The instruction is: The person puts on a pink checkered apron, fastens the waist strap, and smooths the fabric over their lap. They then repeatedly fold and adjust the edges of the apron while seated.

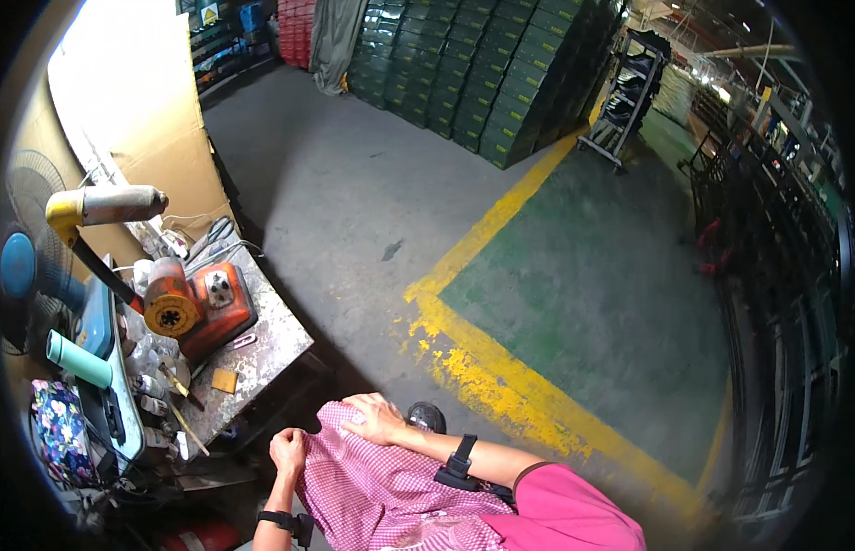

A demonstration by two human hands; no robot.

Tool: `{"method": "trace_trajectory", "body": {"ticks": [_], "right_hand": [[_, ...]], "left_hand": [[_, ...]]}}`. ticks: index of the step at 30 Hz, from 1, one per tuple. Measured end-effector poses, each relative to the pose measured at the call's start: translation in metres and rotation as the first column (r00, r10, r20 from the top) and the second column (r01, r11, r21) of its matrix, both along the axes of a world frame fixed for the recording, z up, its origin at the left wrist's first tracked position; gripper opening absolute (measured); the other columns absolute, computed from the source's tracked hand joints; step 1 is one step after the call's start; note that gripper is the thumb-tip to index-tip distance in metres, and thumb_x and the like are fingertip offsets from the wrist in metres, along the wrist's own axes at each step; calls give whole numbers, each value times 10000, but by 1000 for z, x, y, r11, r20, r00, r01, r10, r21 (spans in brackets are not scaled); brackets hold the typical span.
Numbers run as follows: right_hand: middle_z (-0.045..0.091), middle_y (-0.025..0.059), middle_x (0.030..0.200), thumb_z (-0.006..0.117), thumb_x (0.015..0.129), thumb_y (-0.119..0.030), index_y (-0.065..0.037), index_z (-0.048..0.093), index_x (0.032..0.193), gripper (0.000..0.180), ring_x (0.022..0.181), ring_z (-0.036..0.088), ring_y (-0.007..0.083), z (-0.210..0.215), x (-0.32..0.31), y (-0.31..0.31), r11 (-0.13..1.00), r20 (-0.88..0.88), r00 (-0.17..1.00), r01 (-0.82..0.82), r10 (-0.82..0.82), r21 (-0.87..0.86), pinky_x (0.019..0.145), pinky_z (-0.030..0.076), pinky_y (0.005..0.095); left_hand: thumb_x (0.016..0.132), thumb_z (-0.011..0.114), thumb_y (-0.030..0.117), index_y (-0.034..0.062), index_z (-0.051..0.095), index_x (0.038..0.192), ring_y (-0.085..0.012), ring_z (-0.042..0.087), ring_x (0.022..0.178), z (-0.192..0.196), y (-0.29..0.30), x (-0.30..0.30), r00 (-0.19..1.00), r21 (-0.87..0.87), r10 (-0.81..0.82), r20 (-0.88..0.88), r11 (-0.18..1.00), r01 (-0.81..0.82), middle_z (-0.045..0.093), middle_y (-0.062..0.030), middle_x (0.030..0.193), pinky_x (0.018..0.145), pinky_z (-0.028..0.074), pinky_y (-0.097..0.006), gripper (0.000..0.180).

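A pink-and-white checked apron point(382, 477) spreads down the front of my body, its far edge lifted and wrinkled. At its left edge my left hand point(288, 451) is closed, pinching the fabric. My right hand point(377, 421) lies over the far top edge, fingers bent around the cloth; the tips are partly hidden. Black straps with small boxes sit on both my forearms. Just beyond the right wrist shows a dark rounded thing point(427, 418), perhaps a shoe tip.
A worn workbench point(285, 338) at left carries an orange machine point(207, 308), scissors point(212, 237), a sponge-like yellow block point(225, 381), brushes and bottles. A mint tumbler point(78, 359) and fan point(42, 220) stand beyond. Stacked green boxes point(464, 83), a wheeled rack point(625, 101) and dark racks point(786, 303) stand farther off.
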State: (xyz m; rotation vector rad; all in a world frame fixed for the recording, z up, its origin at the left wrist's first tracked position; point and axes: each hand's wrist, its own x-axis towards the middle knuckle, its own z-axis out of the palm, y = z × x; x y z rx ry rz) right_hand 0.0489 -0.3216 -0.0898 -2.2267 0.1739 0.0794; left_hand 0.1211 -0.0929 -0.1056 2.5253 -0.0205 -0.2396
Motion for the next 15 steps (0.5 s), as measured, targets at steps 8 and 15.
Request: {"method": "trace_trajectory", "body": {"ticks": [8, 15], "right_hand": [[454, 147, 1351, 571, 816, -497, -96, 486, 1299, 633, 1268, 379, 333, 0, -2, 39, 993, -44, 993, -115, 113, -33, 1013, 330, 526], [444, 182, 1356, 528, 872, -433, -59, 475, 1303, 573, 1269, 383, 349, -4, -5, 49, 989, 8, 989, -144, 145, -45, 1027, 311, 518]], "left_hand": [[815, 547, 255, 35, 717, 877, -281, 672, 725, 1, 6, -4, 999, -49, 37, -32, 998, -39, 677, -175, 775, 696, 507, -354, 285], [864, 490, 282, 33, 704, 928, -352, 658, 807, 17, 8, 3, 988, 212, -156, -10, 965, 155, 677, -187, 851, 761, 498, -411, 334]]}}
